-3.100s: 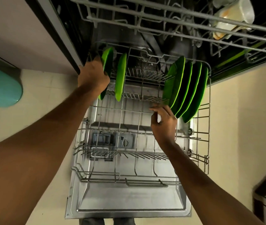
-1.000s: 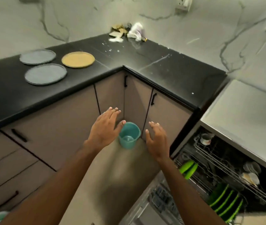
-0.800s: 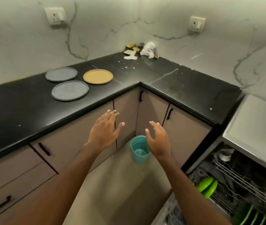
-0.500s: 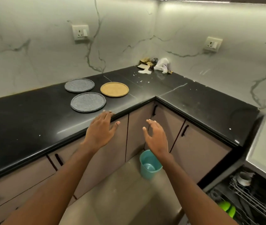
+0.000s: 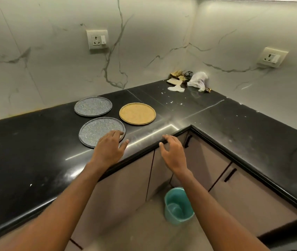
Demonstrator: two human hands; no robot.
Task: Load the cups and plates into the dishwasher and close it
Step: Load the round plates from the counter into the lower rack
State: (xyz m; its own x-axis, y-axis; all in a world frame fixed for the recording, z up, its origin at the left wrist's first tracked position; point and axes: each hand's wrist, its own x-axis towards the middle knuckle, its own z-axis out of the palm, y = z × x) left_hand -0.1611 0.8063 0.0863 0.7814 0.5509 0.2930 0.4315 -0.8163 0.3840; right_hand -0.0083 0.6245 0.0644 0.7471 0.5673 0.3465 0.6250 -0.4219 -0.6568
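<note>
Three flat plates lie on the black L-shaped counter: a near grey plate, a far grey plate and a yellow plate. My left hand reaches over the counter with straight fingers, its fingertips over the near grey plate's front right rim. My right hand hovers with relaxed fingers at the counter's front edge near the inner corner, holding nothing. The dishwasher is out of view.
A teal bin stands on the floor in front of the corner cabinets. Wrappers and crumpled paper lie in the counter's back corner. Two wall sockets sit on the marble backsplash.
The view has swung from the open dishwasher up to the counter. Both hands have moved up and forward; my left hand has reached the near grey plate.
</note>
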